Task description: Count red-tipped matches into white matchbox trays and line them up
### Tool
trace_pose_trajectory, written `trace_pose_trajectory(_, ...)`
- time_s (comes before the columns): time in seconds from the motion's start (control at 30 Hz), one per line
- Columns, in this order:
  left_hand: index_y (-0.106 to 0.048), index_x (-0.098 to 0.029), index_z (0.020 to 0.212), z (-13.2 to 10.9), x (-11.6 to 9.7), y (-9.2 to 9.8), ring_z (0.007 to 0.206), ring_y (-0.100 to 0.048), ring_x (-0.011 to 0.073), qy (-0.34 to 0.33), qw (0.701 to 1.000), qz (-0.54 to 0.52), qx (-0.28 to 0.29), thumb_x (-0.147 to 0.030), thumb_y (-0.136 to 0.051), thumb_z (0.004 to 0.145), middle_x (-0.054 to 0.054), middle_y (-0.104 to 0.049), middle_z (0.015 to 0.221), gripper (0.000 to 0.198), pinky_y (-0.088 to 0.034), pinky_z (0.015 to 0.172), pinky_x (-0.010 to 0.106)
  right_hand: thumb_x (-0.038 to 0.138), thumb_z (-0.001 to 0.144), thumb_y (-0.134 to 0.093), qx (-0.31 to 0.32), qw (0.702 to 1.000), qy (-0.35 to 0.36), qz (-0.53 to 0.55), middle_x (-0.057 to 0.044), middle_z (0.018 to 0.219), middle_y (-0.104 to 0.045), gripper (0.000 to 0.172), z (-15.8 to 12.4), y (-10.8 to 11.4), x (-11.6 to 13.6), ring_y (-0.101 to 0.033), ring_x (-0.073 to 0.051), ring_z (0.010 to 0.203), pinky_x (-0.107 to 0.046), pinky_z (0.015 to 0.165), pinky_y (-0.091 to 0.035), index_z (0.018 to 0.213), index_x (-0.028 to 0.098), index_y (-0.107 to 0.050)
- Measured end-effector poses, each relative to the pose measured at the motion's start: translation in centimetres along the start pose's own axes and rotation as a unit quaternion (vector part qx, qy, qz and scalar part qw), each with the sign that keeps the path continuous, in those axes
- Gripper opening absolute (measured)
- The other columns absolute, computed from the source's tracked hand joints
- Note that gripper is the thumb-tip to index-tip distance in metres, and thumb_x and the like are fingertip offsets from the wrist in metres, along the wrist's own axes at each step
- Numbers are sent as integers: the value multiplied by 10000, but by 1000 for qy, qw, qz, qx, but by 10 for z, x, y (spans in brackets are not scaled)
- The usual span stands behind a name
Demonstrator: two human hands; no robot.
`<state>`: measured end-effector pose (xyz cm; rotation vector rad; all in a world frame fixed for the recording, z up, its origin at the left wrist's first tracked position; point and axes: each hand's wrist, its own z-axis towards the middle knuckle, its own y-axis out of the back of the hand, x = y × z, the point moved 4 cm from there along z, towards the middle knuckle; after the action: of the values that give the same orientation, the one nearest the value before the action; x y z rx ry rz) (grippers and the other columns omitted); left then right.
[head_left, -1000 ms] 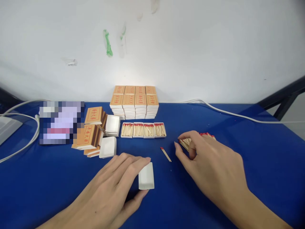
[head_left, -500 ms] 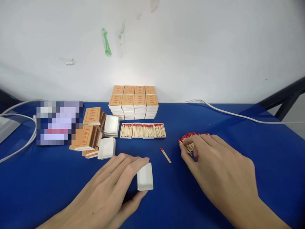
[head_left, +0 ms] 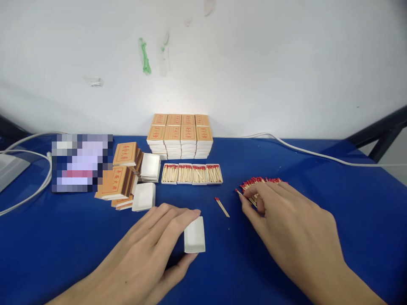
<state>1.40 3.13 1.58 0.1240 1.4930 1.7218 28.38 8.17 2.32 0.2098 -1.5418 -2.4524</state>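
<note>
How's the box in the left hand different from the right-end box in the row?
The held box shows only white inside; the row's right-end box holds red-tipped matches. The left hand grips the held box; no hand touches the row's right-end box. Both are white and open-topped.

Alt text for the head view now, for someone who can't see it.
The left hand holds a white tray; the right hand is at a pile of red-tipped matches on a blue table. Beyond are four match-filled trays and stacked orange matchboxes.
</note>
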Motion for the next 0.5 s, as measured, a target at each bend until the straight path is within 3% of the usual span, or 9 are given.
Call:
trace_pose_trajectory(0.3, -536, -233, 1666, 2, -2, -1, 1281, -804, 255, -6, 1000, 12, -18, -268, -629, 1205, 97, -805, 1405, 472, -694, 1126, 414, 401, 1144, -552, -11, 999, -15, 40, -3, 700, -686, 342, 2, 5, 5, -694, -226, 618, -313, 488, -348, 839, 280, -648)
trace_pose_trajectory(0.5, -554, -235, 1642, 2, -3, 1, 1247, -813, 251, -8, 1000, 9, -24, -267, -622, 1205, 92, -814, 1370, 444, -700, 1101, 396, 435, 1127, -652, 43, 990, -4, 136, 46, 632, -616, 357, 2, 1, 16, -588, -154, 487, -302, 460, -350, 808, 278, -680)
